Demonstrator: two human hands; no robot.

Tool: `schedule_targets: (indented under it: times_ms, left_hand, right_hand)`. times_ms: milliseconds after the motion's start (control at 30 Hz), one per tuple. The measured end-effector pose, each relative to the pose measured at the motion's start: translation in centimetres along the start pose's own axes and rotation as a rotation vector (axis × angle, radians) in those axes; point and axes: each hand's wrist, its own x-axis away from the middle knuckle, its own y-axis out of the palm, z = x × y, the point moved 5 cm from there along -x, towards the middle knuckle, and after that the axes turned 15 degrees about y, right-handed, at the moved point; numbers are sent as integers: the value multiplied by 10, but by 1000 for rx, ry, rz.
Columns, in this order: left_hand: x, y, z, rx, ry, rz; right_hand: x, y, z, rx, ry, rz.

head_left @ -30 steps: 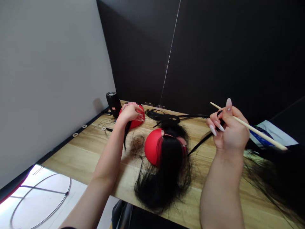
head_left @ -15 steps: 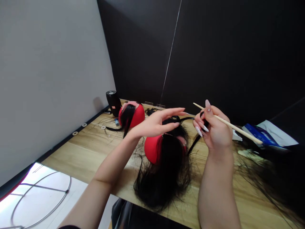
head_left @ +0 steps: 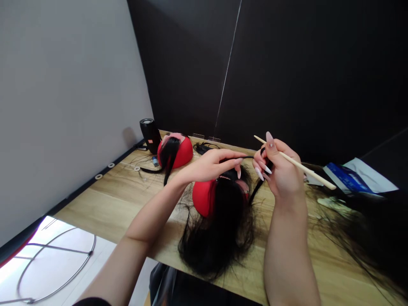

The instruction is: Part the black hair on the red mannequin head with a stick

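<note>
A pale stick (head_left: 314, 175) slants in the right hand (head_left: 283, 170) with a black strand (head_left: 256, 190), near a red dome (head_left: 201, 202)

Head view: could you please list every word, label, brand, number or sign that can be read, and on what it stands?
No text is readable.
Red label on the black cylinder: too small to read.
Blue and white packet: print too blurred to read.

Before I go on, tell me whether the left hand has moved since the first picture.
Yes. Judged against the black speaker, the left hand has moved right, from the farther red form to over the nearer red form.
</note>
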Motion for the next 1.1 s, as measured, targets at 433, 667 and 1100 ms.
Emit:
schedule_targets:
  times_ms: [433,667,1100]
  left_hand:
    - [1,-8,-4,-321,-56,-23]
    - [5,-29,-18,-287,-208,88]
    - [20,-64,-44,-343,-451,147]
  right_hand:
    - [3,5,2,117,30,-40]
    - [7,-15,-14,24,-64,60]
    - [22,-104,-43,-126,-274,397]
